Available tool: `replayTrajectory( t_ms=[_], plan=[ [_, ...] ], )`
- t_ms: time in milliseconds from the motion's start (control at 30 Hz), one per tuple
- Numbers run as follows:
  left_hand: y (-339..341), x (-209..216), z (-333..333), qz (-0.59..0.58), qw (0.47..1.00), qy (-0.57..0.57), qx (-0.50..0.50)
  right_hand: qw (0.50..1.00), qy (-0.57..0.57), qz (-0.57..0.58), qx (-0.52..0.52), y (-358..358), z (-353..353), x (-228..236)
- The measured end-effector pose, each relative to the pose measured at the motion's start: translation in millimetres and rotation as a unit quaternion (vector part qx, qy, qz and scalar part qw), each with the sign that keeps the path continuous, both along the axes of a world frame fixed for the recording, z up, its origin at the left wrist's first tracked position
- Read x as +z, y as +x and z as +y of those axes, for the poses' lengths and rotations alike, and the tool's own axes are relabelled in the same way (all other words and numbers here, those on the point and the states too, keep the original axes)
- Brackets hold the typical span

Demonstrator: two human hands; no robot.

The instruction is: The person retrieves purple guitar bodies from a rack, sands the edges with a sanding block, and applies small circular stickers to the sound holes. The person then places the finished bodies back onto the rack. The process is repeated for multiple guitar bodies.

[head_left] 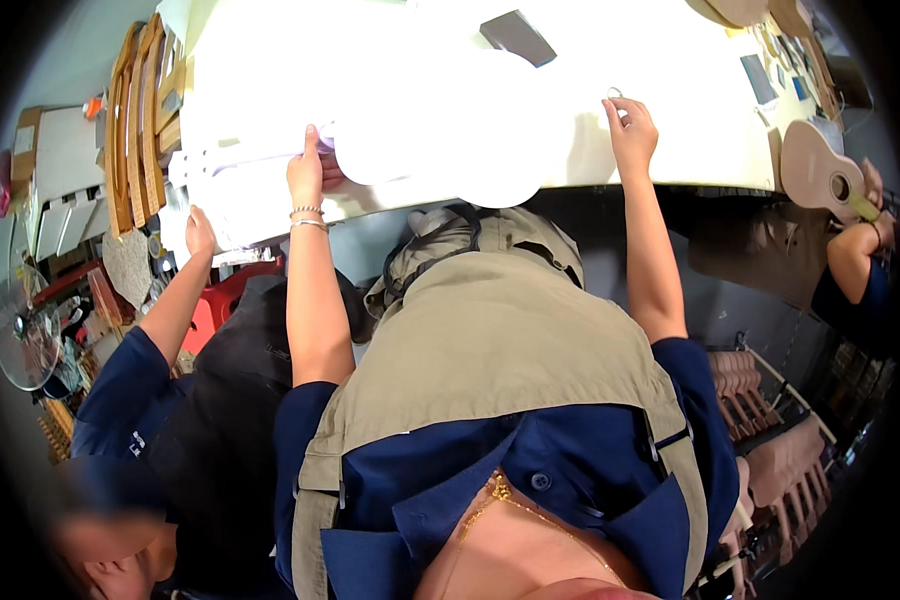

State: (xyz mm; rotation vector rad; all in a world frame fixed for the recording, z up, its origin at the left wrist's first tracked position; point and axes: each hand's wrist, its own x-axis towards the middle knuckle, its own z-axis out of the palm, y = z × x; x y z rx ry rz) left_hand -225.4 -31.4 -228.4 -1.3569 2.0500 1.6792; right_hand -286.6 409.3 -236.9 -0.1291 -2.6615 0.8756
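Note:
A guitar-shaped body, washed out white by glare, lies flat on the bright table with its neck pointing left. My left hand, with bracelets at the wrist, is closed around the neck close to where it joins the body. Right of the body, my right hand is raised over the table, its thumb and fingertips pinching a small curled pale strip. A dark grey flat block rests beyond the body.
The white table ends just ahead of my apron. Wooden necks are stacked at left, near a co-worker's hand. On the right another person holds a small guitar. Racks of pinkish parts stand lower right.

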Motion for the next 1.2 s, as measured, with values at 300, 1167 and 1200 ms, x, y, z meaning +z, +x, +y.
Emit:
replayTrajectory(
  t_ms=[300, 1167, 1200],
  plan=[
    [39, 76, 90, 0.383, 0.882, -0.133, -0.242, 0.854, -0.383, -0.165, 0.312, 87, -91, 96],
    [107, 56, 174, 0.456, 0.847, -0.256, -0.093, 0.939, -0.319, -0.115, -0.051, 58, -44, 75],
    [100, 50, 179, 0.401, 0.883, -0.205, -0.129, 0.949, -0.295, -0.109, -0.027, 45, -25, 73]
  ],
)
